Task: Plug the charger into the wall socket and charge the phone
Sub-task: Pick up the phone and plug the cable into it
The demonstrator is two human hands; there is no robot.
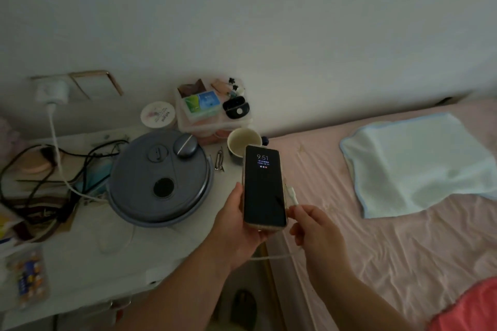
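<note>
My left hand [236, 226] holds a black phone [264, 185] upright over the gap between table and bed; its screen is lit and reads 9:51. My right hand [314, 234] pinches the white cable just behind its connector [291, 193], which points up beside the phone's right edge. The white cable [57, 153] runs left across the table to a white charger [52, 93] sitting in the wall socket [44, 83]. Whether the connector touches the phone I cannot tell.
A round grey lidded pot [158, 180] stands on the white bedside table [107, 250], with a mug [243, 142], a hair clip [220, 161], black cords [40, 169] and a box of small items [212, 105]. A bed with pink sheet [390, 250] and pale blue towel [419, 164] lies right.
</note>
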